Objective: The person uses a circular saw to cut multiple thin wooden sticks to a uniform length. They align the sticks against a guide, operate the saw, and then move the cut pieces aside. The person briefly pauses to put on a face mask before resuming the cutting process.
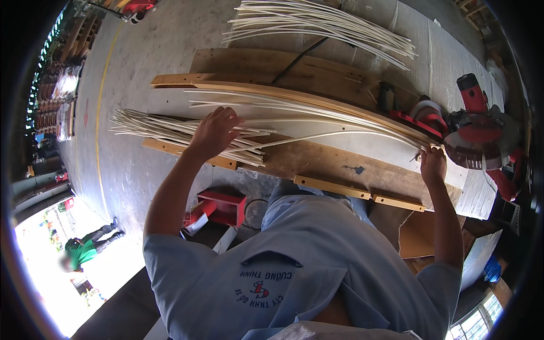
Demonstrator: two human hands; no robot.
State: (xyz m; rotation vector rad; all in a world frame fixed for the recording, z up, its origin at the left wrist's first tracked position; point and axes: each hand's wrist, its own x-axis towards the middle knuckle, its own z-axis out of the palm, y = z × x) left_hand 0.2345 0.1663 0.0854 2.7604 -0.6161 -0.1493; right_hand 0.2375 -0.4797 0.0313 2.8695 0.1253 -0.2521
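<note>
Long, thin pale rods (294, 103) run across the work board, their right ends gathered along a wooden fence (317, 99). My right hand (433, 164) pinches these ends just left of a red and black power saw (479, 133). My left hand (215, 133) is over a loose bundle of rods (153, 124) at the left, its fingers curled at the end of one rod that bows toward my right hand. The exact grip of the left fingertips is partly hidden.
Another pile of pale rods (317, 28) lies farther back on the grey-white surface. Short wooden strips (331, 187) edge the board near my body. A red box (224, 207) is below left. Far left, a person in a green top (85, 252) stands by a bright doorway.
</note>
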